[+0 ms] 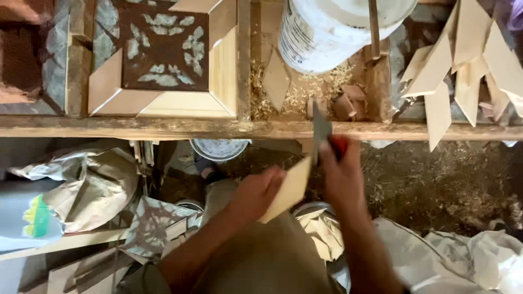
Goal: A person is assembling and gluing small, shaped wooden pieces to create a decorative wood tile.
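Wooden piece [287, 189] in left hand [256, 191] | blade [320, 130] in right hand [342, 177]

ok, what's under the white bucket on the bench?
The white bucket stands on the wooden bench amid pale wood shavings, with a diamond-shaped wood piece lying beside its base. Whatever lies directly beneath its base is covered.

Soft, warm, even light falls from above; the white bucket [327, 32] shows mild glare. The floor below the bench [163, 128] lies in dim shadow. Motion blur smears both hands [305, 185] and the chisel blade [320, 130]. The frame's corners look soft and slightly stretched.
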